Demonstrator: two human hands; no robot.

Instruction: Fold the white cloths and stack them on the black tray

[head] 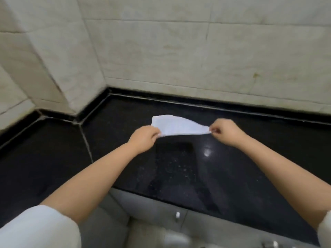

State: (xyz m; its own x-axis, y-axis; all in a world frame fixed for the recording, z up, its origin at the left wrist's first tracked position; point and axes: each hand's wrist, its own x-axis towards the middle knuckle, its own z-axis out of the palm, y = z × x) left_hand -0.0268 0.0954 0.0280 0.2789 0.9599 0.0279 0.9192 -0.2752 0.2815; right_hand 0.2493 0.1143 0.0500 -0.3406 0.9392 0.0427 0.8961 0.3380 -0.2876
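A white cloth (176, 125) is stretched in the air above the black stone counter (250, 158), held at both ends. My left hand (144, 137) pinches its left corner and my right hand (226, 132) pinches its right corner. The far edge of the cloth curls upward toward the wall. A dark rectangular shape (174, 149), possibly the black tray, lies on the counter just under the cloth; it blends with the counter and I cannot tell for sure.
Cream tiled walls (197, 51) rise behind the counter and form a protruding corner at the left. Grey cabinet fronts (161, 212) with a small white handle (177, 215) sit below the counter's front edge.
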